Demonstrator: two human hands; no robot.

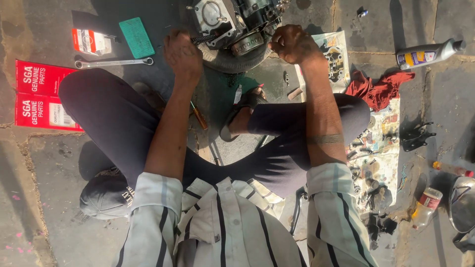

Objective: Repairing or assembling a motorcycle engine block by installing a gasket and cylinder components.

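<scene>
A grey metal engine block (pixel 232 22) rests on a black tyre (pixel 232 60) on the ground in front of my crossed legs. My left hand (pixel 182 53) is curled at the engine's left side, next to a coiled spring; what it grips is hidden. My right hand (pixel 293 43) is closed in a fist at the engine's right edge, and I cannot tell what is inside it. Both hands are smeared with grease.
A long spanner (pixel 114 62), a green flat pad (pixel 137 37) and red part boxes (pixel 39 96) lie to the left. A screwdriver (pixel 199 116) lies by my knee. Right: a red rag (pixel 378 89), a grey bottle (pixel 428 53), small metal parts on newspaper (pixel 376 163), a plastic bottle (pixel 426 206).
</scene>
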